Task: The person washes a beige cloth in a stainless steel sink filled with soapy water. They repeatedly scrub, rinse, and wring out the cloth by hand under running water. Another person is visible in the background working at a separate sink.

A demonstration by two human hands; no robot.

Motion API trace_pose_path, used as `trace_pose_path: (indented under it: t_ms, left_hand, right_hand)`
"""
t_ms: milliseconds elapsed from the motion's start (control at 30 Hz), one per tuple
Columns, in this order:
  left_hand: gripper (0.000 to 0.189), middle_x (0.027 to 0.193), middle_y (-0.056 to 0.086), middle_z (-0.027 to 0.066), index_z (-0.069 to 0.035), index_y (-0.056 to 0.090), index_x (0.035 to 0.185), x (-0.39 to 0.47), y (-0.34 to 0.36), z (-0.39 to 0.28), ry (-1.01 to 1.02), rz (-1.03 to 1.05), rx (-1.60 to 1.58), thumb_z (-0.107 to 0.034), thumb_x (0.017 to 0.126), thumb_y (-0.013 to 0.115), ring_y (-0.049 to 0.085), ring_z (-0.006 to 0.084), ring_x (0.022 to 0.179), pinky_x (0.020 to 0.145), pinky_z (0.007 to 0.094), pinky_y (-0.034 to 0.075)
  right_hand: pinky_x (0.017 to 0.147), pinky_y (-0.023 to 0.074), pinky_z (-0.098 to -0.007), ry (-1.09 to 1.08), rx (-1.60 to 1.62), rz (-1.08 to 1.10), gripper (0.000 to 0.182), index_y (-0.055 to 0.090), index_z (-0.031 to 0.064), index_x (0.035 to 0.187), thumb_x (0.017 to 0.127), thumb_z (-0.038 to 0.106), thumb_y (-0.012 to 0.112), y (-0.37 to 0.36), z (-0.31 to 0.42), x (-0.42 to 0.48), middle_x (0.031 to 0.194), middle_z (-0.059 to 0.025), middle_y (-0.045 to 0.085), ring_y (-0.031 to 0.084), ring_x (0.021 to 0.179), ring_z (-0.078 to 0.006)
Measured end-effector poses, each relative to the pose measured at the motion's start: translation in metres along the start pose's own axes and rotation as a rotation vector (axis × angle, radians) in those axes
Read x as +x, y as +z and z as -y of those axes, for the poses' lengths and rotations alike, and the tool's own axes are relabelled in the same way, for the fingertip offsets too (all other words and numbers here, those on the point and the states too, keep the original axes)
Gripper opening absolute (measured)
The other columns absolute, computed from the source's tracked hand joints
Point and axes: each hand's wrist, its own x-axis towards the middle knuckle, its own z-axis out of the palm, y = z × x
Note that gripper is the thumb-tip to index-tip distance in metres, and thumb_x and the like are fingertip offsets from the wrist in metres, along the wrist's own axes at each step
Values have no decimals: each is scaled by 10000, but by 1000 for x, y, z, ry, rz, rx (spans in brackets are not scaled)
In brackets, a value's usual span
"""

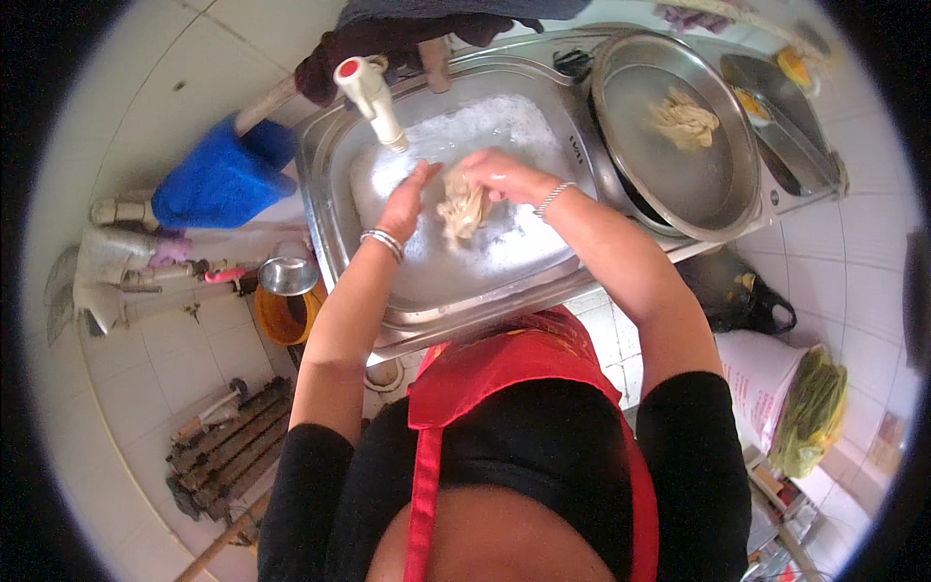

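A wet beige cloth [462, 207] hangs crumpled from my right hand [503, 174], whose fingers are closed on its upper end. To its left, my left hand [409, 202] is held apart from the cloth with nothing in it, palm turned toward it. Both hands are over a stainless steel sink [436, 280] holding cloudy, sudsy water. A cream plastic tap [372, 102] with a red cap points down just above my left hand. Right of the sink, a large metal basin [680, 200] holds cloudy water and another beige cloth [687, 121].
A blue cloth [222, 174] hangs at the left, above an orange bucket [287, 313] with a small metal bowl [289, 276] near its top. Dark cloths [407, 29] lie behind the sink. A black plastic bag [734, 291] and a white sack [764, 382] stand at the lower right.
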Motion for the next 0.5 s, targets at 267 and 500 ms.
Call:
trace_pose_path:
  t_ms: [267, 500]
  left_hand:
    - [418, 1094, 507, 112, -76, 470, 1111, -38, 32, -26, 40, 494, -984, -391, 842, 413, 477, 237, 1019, 921, 374, 355]
    - [259, 817, 581, 77, -47, 500, 1009, -36, 29, -20, -9, 438, -757, -225, 823, 478, 587, 171, 679, 567, 287, 512]
  right_hand:
    - [541, 409, -214, -647, 249, -631, 285, 505, -18, 962, 681, 19, 470, 27, 41, -29, 819, -53, 543, 510, 678, -103]
    - [729, 427, -336, -711, -642, -603, 286, 558, 84, 944, 684, 200, 585, 67, 9, -63, 860, -113, 526, 520, 805, -258]
